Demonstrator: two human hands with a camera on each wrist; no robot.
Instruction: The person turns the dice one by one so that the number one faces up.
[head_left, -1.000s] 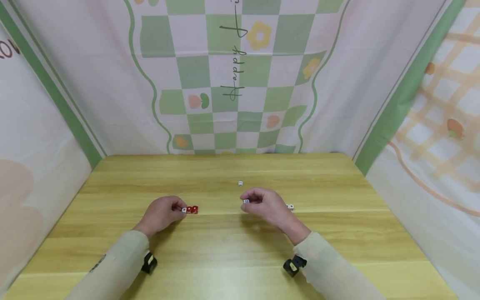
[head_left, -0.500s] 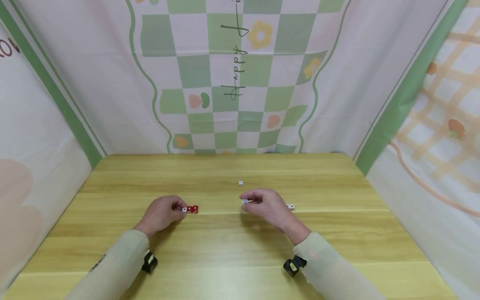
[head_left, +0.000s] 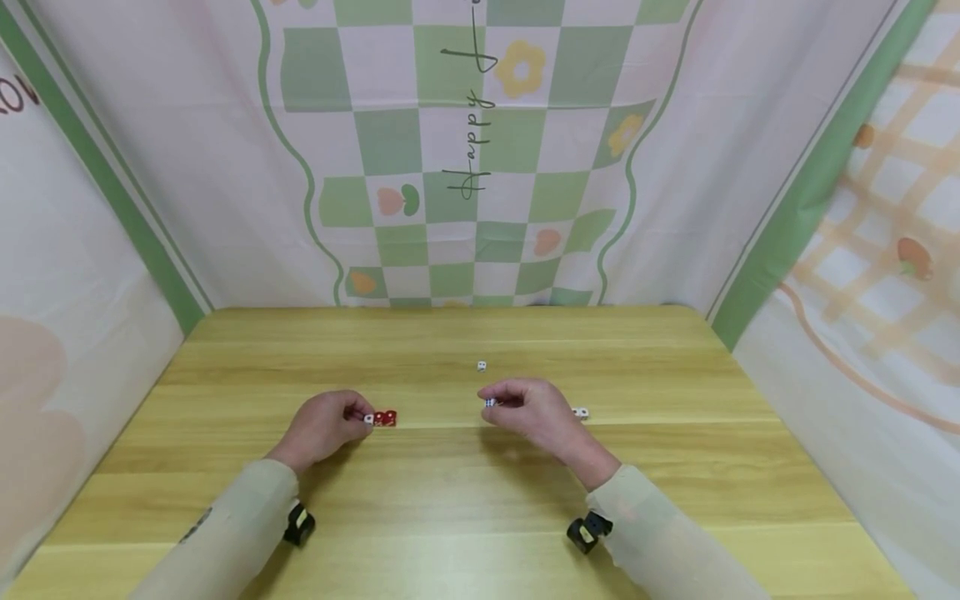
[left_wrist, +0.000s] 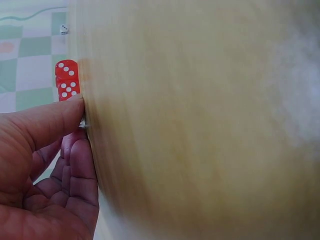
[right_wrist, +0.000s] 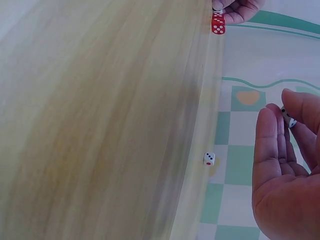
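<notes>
At the left of the table, my left hand pinches a white die between thumb and fingers. Two red dice sit against its right side in a short row; in the left wrist view these red dice show past the thumb tip. My right hand holds another white die at its fingertips, above the tabletop. From the right wrist camera, this held die is partly covered by the thumb and fingers.
A single white die lies farther back, beyond the right hand. White dice rest to the right of that hand, partly hidden behind it. The wooden table ends at a patterned curtain.
The white die in my right fingertips has turned a little, so a different face shows. Both hands stay nearly in place, and the left keeps its pinch.
</notes>
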